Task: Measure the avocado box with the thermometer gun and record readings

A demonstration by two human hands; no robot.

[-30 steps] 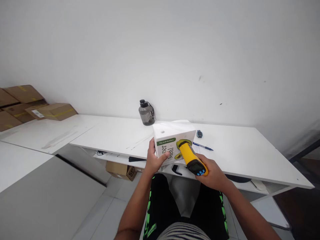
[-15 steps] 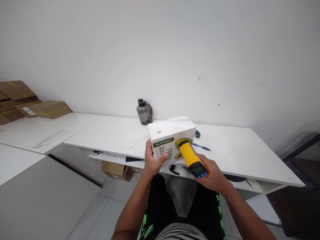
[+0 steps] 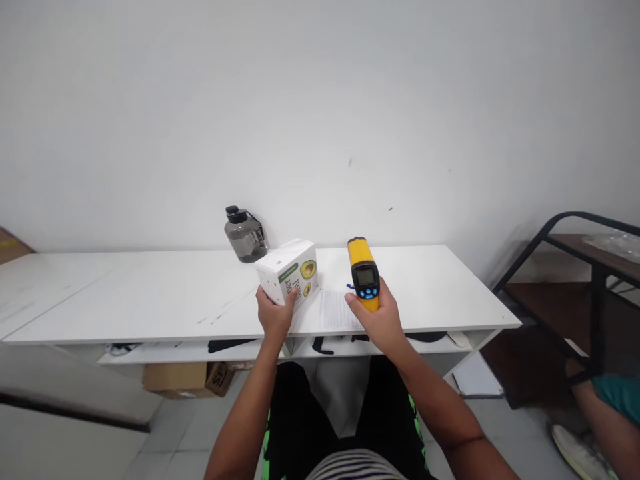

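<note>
My left hand [image 3: 276, 316] grips a white box [image 3: 273, 273] with avocado pictures and a green label, tilted over the desk. Its fingers wrap the near left side. In my right hand [image 3: 383, 319] is a yellow and black infrared thermometer [image 3: 361, 257], its small screen and blue buttons facing me. A printed sheet of paper [image 3: 337, 310] lies on the desk between the two hands. Part of a blue pen [image 3: 351, 287] shows behind the thermometer; the rest is hidden.
A grey jug with a black cap [image 3: 245, 237] stands on the white desk [image 3: 165, 287] against the wall. Beneath the desk are a shelf with black items and a cardboard box [image 3: 175, 379]. At right stand a dark metal rack [image 3: 595, 280] and another person's leg [image 3: 600, 420].
The thermometer has moved away from the box's face and now points upright toward the wall. The box has shifted left and farther from me. My view has turned right.
</note>
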